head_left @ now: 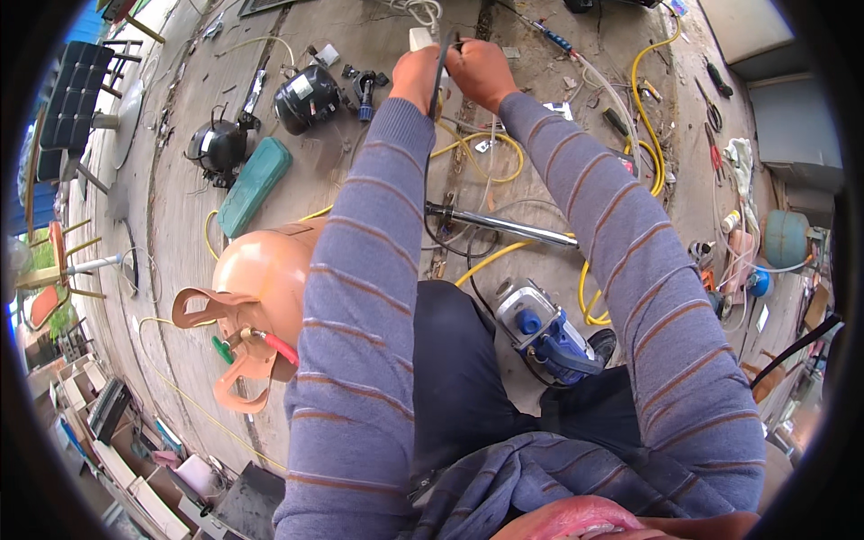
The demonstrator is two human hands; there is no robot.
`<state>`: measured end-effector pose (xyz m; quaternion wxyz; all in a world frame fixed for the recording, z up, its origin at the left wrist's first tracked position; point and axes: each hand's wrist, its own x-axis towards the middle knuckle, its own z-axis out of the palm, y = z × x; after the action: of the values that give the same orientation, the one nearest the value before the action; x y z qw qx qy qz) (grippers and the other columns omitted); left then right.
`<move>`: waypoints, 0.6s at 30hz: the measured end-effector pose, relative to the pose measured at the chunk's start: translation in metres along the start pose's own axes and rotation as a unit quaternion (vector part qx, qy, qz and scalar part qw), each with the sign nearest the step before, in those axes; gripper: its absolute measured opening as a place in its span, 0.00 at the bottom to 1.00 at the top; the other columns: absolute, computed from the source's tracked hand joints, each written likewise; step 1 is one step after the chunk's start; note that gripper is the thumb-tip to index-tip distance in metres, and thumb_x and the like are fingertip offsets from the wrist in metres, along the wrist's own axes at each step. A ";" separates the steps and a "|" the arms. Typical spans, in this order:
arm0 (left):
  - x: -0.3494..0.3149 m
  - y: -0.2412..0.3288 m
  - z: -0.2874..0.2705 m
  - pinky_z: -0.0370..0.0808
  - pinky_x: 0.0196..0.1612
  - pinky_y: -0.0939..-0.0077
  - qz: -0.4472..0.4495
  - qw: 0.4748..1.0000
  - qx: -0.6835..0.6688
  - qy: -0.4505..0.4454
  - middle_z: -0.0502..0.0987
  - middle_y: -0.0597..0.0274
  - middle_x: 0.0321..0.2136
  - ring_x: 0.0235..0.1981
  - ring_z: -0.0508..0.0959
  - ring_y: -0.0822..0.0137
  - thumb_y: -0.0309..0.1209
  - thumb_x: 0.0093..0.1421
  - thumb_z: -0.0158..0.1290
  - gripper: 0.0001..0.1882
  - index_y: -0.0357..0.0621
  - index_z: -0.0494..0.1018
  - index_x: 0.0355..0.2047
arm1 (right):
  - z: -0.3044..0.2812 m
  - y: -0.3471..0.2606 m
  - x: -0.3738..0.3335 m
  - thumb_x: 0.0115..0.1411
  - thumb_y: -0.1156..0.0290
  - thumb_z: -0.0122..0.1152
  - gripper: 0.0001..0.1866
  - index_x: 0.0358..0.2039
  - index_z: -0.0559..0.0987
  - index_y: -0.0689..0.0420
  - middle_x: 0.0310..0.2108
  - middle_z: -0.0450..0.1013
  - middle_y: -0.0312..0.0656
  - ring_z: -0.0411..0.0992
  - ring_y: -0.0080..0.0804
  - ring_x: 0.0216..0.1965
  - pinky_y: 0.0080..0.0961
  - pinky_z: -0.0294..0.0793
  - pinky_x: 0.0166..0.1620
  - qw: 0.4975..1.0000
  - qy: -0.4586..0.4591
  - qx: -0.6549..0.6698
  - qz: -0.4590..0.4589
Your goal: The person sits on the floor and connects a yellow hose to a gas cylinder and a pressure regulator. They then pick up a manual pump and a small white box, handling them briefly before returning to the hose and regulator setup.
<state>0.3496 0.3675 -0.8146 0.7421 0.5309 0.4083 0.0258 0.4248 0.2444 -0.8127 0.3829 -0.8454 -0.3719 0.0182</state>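
Note:
Both arms stretch to the far middle, over the wooden floor. My left hand [416, 77] is closed on a small white block [420, 38], perhaps a socket, with white cord [421, 11] beyond it. Right beside it, my right hand [481, 74] has its fingers pinched on the end of a black cable [430, 162]. The fingers hide where block and cable end meet. From the hands the cable hangs toward me and loops near a blue and silver pump [549, 333] by my legs.
An orange gas cylinder [270, 270] lies on the left, near a green case [255, 187] and two black compressors [309, 99] [218, 148]. A chrome tube [504, 225] and yellow hoses [657, 108] cross the floor. Pliers [715, 153] and a small grey-green cylinder [786, 238] are at right.

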 end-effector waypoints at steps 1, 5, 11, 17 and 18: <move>-0.020 0.017 0.008 0.71 0.23 0.62 -0.041 0.999 -0.029 0.007 0.72 0.60 0.29 0.24 0.74 0.61 0.48 0.69 0.52 0.16 0.51 0.70 0.44 | -0.005 0.011 -0.002 0.65 0.48 0.52 0.25 0.30 0.82 0.59 0.34 0.80 0.56 0.78 0.59 0.37 0.52 0.77 0.42 0.990 -0.009 -0.139 -0.011; -0.016 -0.005 -0.092 0.73 0.25 0.60 0.012 0.991 -0.094 0.093 0.75 0.59 0.32 0.27 0.76 0.62 0.44 0.71 0.49 0.16 0.46 0.69 0.49 | -0.072 0.074 -0.037 0.63 0.61 0.57 0.14 0.40 0.82 0.57 0.40 0.81 0.55 0.79 0.59 0.44 0.51 0.77 0.51 0.960 -0.154 -0.203 0.113; -0.037 -0.004 -0.106 0.73 0.27 0.66 -0.135 0.985 -0.078 -0.072 0.80 0.54 0.37 0.28 0.79 0.62 0.51 0.74 0.41 0.24 0.46 0.70 0.55 | -0.027 0.081 -0.018 0.65 0.55 0.59 0.28 0.57 0.76 0.62 0.56 0.75 0.60 0.72 0.56 0.59 0.47 0.72 0.61 0.963 -0.217 -0.154 0.038; -0.022 -0.003 -0.090 0.78 0.34 0.64 -0.166 0.974 -0.051 -0.148 0.80 0.52 0.47 0.35 0.83 0.60 0.50 0.75 0.41 0.26 0.45 0.70 0.60 | 0.059 0.027 0.035 0.65 0.43 0.58 0.37 0.57 0.77 0.68 0.54 0.76 0.64 0.76 0.53 0.55 0.43 0.74 0.57 0.981 -0.169 -0.003 0.094; -0.020 -0.001 -0.093 0.80 0.37 0.62 -0.164 0.972 -0.050 -0.162 0.80 0.50 0.48 0.37 0.84 0.59 0.47 0.75 0.41 0.25 0.44 0.69 0.61 | 0.063 0.020 0.040 0.65 0.42 0.59 0.37 0.54 0.79 0.68 0.51 0.77 0.63 0.78 0.53 0.53 0.42 0.75 0.55 0.971 -0.206 0.016 0.124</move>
<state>0.2767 0.4293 -0.8131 0.8180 0.4163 0.3623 -0.1621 0.4460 0.3017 -0.8606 0.3064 -0.8567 -0.3347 0.2451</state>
